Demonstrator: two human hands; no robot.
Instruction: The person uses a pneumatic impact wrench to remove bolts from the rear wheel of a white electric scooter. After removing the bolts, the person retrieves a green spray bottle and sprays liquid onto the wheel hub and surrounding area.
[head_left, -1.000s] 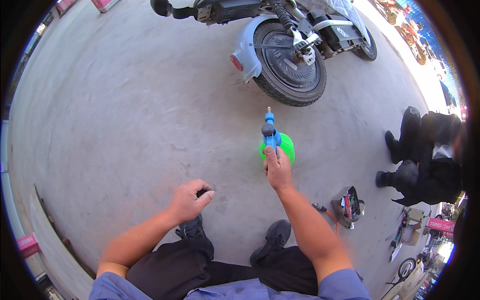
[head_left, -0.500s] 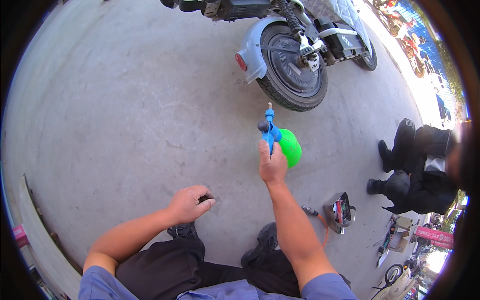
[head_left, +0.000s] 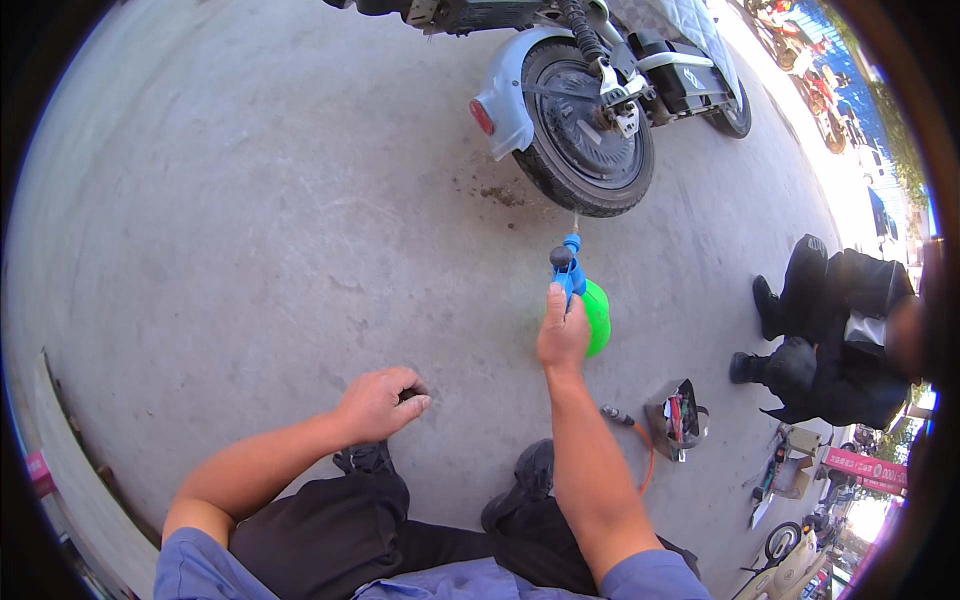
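My right hand (head_left: 563, 330) grips a blue-and-green pump sprayer (head_left: 596, 315) by its blue handle, thumb near the black knob. Its nozzle (head_left: 576, 228) points at the lower tyre of a scooter wheel (head_left: 585, 130) with a pale blue fender (head_left: 500, 95) and red reflector. A thin spray shows between nozzle and tyre, and dark wet specks (head_left: 500, 195) mark the floor left of it. My left hand (head_left: 382, 402) hangs low at the lower left with curled fingers; what they may hold, if anything, is hidden.
At the right, a person (head_left: 830, 380) in dark clothes is low down. A grey tool bag (head_left: 675, 420) and orange hose (head_left: 647, 460) lie right of my right forearm. A pale board (head_left: 75, 440) runs along the lower left; parked two-wheelers (head_left: 820, 105) line the upper right.
The sprayer in my right hand has moved right and slightly down since half a second ago. A spray and dark specks on the floor beside the tyre have appeared.
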